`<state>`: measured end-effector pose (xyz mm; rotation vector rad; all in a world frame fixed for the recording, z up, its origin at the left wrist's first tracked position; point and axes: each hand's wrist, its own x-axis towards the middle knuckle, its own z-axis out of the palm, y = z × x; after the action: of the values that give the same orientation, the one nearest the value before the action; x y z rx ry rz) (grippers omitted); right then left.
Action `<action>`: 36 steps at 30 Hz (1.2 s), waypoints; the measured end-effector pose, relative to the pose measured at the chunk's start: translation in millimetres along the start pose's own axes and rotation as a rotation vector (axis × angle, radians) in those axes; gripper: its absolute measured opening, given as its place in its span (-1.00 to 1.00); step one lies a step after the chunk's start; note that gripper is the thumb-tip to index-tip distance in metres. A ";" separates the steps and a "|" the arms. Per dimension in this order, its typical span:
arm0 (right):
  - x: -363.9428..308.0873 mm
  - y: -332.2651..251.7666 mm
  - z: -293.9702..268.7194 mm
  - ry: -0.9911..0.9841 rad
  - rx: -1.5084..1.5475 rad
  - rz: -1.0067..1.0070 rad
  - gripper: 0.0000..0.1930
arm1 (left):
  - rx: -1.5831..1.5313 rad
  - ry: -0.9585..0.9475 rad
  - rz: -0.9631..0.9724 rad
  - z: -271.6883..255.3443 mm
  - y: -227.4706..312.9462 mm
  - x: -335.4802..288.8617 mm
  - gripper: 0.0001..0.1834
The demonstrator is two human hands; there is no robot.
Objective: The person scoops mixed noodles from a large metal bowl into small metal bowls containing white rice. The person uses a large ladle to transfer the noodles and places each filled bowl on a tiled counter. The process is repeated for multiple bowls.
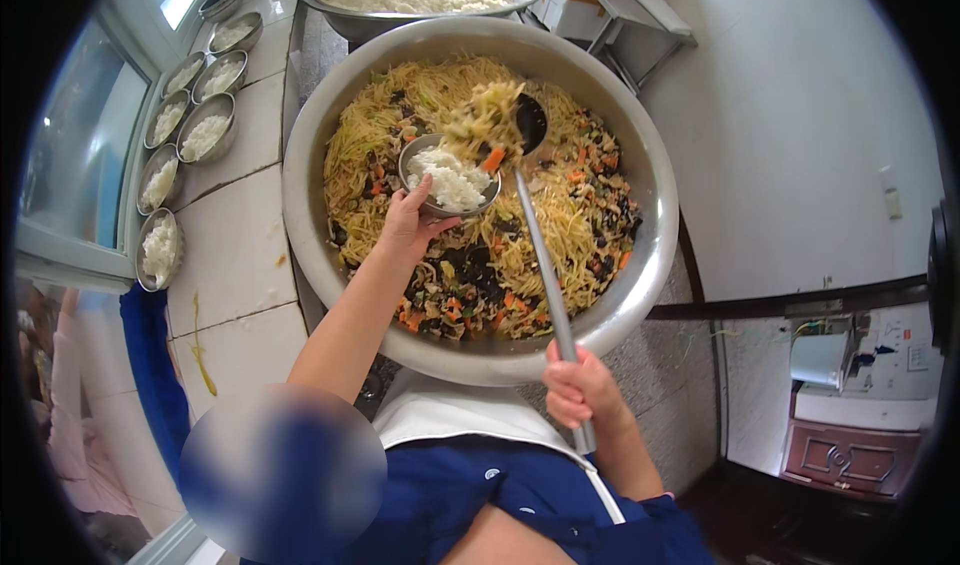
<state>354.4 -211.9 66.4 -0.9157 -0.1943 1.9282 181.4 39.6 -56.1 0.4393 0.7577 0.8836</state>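
Our left hand grips a bowl; our right hand is closed around a ladle
Our bowl is silvery, heaped with white rice, its near rim under our left thumb; pale shreds overhang its far edge beside the ladle's dark scoop; a wide metal basin of food spreads below.

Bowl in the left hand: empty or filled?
Partly filled: the metal bowl holds a mound of white rice, with bare inner wall showing beside it. The left hand holds the bowl, thumb over its rim.
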 end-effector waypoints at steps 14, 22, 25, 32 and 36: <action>18.0 39.8 4.5 0.441 -1.428 -0.487 -0.87 | 0.022 0.272 0.259 -14.8 26.4 -27.3 -0.25; 33.4 40.4 14.1 0.513 -1.552 -0.514 -0.85 | 0.022 0.052 0.208 -42.3 45.4 -51.2 -0.36; 48.3 27.0 4.3 0.510 -1.595 -0.570 -0.85 | 0.077 -0.067 0.178 -48.2 55.3 -57.0 -0.47; 69.8 -12.4 -22.4 0.076 -0.522 0.084 -0.83 | 0.075 -0.219 -0.113 -63.9 84.3 -61.2 -0.53; 69.4 -5.1 -44.4 -0.052 -0.261 0.192 -0.82 | 0.114 -0.124 -0.231 -65.8 90.2 -58.0 -0.40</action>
<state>369.6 -163.0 1.7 -1.0881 -0.4095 2.1392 61.3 46.4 -19.5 0.4916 0.7302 0.5940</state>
